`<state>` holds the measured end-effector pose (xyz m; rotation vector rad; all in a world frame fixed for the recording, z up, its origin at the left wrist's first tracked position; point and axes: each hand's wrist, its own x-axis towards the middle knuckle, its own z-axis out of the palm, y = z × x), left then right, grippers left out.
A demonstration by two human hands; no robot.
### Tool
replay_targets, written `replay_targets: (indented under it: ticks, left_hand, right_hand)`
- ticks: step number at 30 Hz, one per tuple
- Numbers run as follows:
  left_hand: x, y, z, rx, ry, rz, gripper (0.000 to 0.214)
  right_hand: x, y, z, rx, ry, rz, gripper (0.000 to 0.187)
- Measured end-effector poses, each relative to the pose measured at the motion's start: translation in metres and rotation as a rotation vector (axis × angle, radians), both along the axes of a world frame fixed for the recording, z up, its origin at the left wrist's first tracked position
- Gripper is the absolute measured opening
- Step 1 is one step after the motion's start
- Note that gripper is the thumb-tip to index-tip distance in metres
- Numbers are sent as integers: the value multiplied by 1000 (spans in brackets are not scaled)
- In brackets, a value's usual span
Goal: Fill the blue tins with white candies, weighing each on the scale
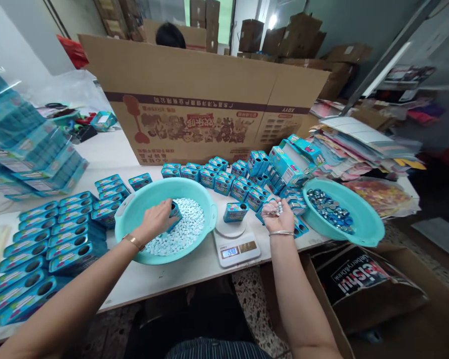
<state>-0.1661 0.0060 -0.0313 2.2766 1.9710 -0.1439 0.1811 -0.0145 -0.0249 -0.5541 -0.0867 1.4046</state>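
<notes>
The bare left hand gripped a small, blue printed box in its fingers, within the round mint-green plastic basin of small white pellets, probably so strays would fall back; the right hand cupped more pellets palm-up in curled fingers, likely containing them.

Glaring lamp at back, dim foreground floor, stretched edges
</notes>
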Motion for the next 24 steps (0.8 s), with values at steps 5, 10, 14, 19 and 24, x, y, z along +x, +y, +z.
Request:
replay_targets:
  ticks: [5, 10, 14, 19, 24]
  left_hand:
    - [-9, -3, -6, 10, -109, 25, 79]
    - [0, -6, -3, 272, -203, -68, 85]
    - [46, -7, 4, 431, -406, -260, 76]
    - [123, 0, 0, 185, -410, -356, 79]
    - [155, 9, -11, 53, -363, -328, 76]
  right_hand:
    - [-12, 15, 8, -93, 10, -14, 31]
    - [-17, 20, 9, -109, 27, -5, 36]
    - [-16, 22, 5, -101, 24, -25, 37]
    - [-14, 20, -7, -165, 22, -157, 32]
    - [-4, 9, -25, -235, -23, -263, 25]
